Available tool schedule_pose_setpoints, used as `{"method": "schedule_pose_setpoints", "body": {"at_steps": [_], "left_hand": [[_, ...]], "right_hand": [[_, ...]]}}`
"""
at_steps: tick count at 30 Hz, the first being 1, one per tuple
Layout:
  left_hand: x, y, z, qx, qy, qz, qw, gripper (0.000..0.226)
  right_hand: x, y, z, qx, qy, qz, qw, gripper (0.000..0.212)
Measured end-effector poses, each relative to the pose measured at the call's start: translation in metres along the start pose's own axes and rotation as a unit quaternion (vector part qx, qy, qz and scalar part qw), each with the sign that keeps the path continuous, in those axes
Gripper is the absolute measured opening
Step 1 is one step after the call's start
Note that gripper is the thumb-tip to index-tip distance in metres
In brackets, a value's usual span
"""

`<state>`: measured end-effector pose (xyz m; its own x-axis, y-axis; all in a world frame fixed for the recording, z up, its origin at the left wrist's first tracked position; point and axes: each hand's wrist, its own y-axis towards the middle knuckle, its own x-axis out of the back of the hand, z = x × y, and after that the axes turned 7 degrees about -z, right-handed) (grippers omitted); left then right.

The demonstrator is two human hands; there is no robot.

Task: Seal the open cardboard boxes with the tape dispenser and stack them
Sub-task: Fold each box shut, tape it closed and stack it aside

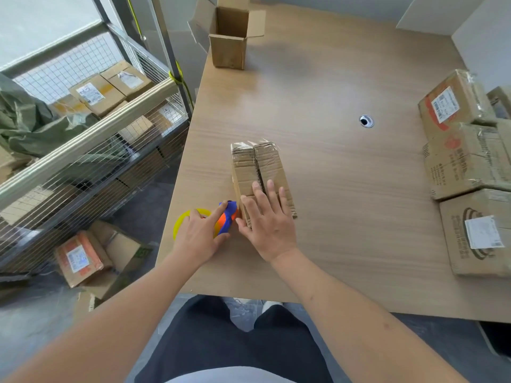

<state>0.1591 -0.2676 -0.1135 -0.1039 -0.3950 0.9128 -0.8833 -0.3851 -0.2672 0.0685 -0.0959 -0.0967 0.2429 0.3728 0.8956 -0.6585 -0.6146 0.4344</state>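
A small cardboard box is seen lying near the front left part of the wooden table, its two top flaps folded shut with a dark seam left between them and clear tape visible across its far end. The right hand is laid flat on the near end of this box, fingers spread and extended, pressing down on the flaps rather than gripping anything. Just to the left of the box, touching or nearly touching its side, the tape dispenser is found on the table, its blue and orange handle pointed towards the box and its yellow tape roll partly hidden. The left hand is placed over the dispenser, with the fingers draped on the handle and roll; whether it is clenched around the handle cannot be told from this view. At the far left edge of the table, an open cardboard box is stood upright with its flaps raised. Along the right edge, several taped boxes with shipping labels are piled together. Beside the table on the left, a wire-mesh cage holding more parcels is visible.
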Motion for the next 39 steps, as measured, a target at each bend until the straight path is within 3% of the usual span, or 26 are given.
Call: {"method": "schedule_pose_setpoints", "body": {"at_steps": [6, 11, 14, 17, 22, 25, 29, 36, 39], "left_hand": [[0.011, -0.002, 0.000, 0.002, -0.029, -0.009, 1.000, 0.070], [0.035, -0.005, -0.014, -0.002, -0.035, -0.083, 0.996, 0.052], [0.043, -0.006, -0.027, -0.072, -0.096, -0.105, 0.987, 0.046], [0.042, -0.008, -0.038, -0.136, -0.125, -0.125, 0.975, 0.043], [0.037, -0.008, -0.052, -0.183, -0.117, -0.155, 0.964, 0.042], [0.034, -0.009, -0.061, -0.196, -0.106, -0.128, 0.966, 0.047], [0.032, -0.008, -0.072, -0.196, -0.079, -0.099, 0.972, 0.072], [0.025, -0.011, -0.074, -0.219, -0.089, -0.130, 0.963, 0.065], [0.025, -0.009, -0.070, -0.225, -0.090, -0.124, 0.962, 0.068]], "right_hand": [[0.003, 0.000, 0.001, -0.008, 0.001, 0.033, 0.999, 0.052], [0.025, 0.009, -0.008, -0.027, 0.083, 0.192, 0.978, 0.106], [0.041, 0.018, -0.024, -0.017, 0.151, 0.241, 0.959, 0.119], [0.056, 0.023, -0.042, 0.005, 0.189, 0.227, 0.955, 0.104], [0.066, 0.022, -0.065, 0.032, 0.192, 0.149, 0.969, 0.054], [0.063, 0.017, -0.072, 0.053, 0.185, 0.143, 0.971, 0.047], [0.054, 0.009, -0.075, 0.055, 0.176, 0.082, 0.979, 0.037], [0.036, -0.008, -0.073, 0.117, 0.110, -0.057, 0.985, 0.023], [0.035, -0.010, -0.074, 0.127, 0.096, -0.072, 0.985, 0.023]]}}
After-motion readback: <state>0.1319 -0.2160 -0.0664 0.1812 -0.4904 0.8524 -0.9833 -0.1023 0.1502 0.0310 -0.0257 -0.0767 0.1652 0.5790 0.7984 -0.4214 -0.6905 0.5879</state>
